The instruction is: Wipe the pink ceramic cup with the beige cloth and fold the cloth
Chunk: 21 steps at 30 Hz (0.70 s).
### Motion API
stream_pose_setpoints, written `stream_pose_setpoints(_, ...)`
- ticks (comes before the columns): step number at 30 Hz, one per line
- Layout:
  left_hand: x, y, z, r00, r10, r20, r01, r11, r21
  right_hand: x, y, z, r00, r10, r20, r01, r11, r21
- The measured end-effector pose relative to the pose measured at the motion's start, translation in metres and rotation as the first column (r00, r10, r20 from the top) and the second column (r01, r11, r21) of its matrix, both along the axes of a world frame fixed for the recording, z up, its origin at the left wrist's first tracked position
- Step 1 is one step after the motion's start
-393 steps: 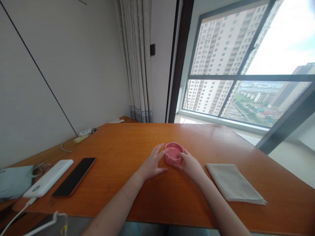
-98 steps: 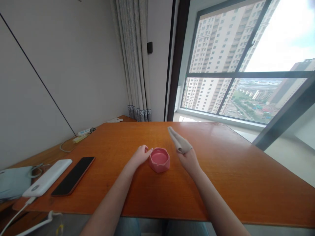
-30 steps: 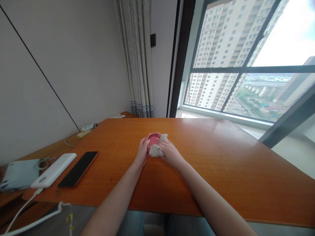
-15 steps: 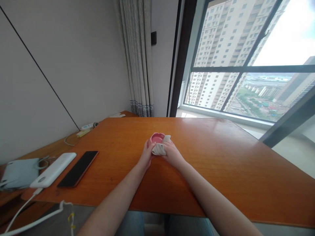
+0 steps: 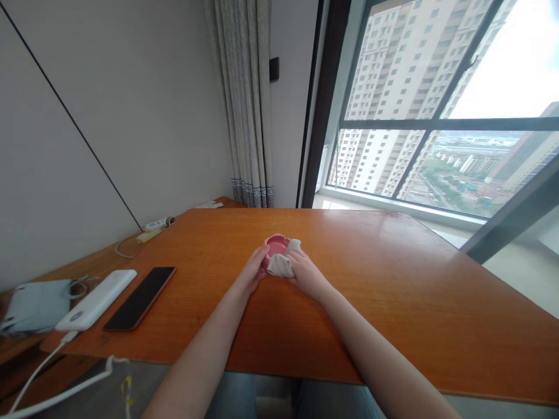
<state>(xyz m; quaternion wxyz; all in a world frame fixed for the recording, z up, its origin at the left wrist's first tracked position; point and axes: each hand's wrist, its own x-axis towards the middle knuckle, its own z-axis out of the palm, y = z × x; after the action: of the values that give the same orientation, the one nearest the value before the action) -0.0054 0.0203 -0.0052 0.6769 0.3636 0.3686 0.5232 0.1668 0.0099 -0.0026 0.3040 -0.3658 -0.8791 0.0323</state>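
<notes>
A small round pink dish, which looks like an ashtray with a notched rim, is tilted toward me over the middle of the wooden table. My left hand is closed on its left side, thumb at the rim. A pale beige cloth lies bunched over the dish's near right edge. My right hand grips the cloth and presses it against the dish's right side. Its fingertips are partly hidden in the folds.
To the left lie a dark phone and a white power bank with a white cable plugged in. A pale grey pouch sits farther left. A power strip rests along the wall. A large window stands at the right.
My left hand has shifted slightly left and turned around the dish's side. The dish and cloth have moved a little left with it. My right hand stays on the cloth.
</notes>
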Motion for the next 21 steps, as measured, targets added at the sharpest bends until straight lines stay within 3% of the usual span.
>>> stream_pose_setpoints(6,0.025,-0.012,-0.001,0.99,-0.057,0.13,0.05,0.997,0.054,0.002,0.002,-0.005,0.988,-0.122,-0.096,0.121,0.992,-0.022)
stream_pose_setpoints(13,0.028,-0.016,0.005,0.987,0.049,0.152,-0.054,0.998,0.029,-0.005,0.0,-0.006,0.997,-0.063,-0.034,0.062,0.998,-0.032)
stream_pose_setpoints(19,0.016,-0.011,0.007,0.998,-0.009,0.062,0.004,0.996,0.091,0.003,-0.001,0.005,1.0,-0.003,-0.02,0.002,1.0,-0.027)
stream_pose_setpoints(21,0.01,-0.007,0.005,0.996,-0.063,0.055,0.06,0.996,0.06,0.008,-0.002,0.01,1.0,0.012,-0.011,-0.012,1.0,-0.01)
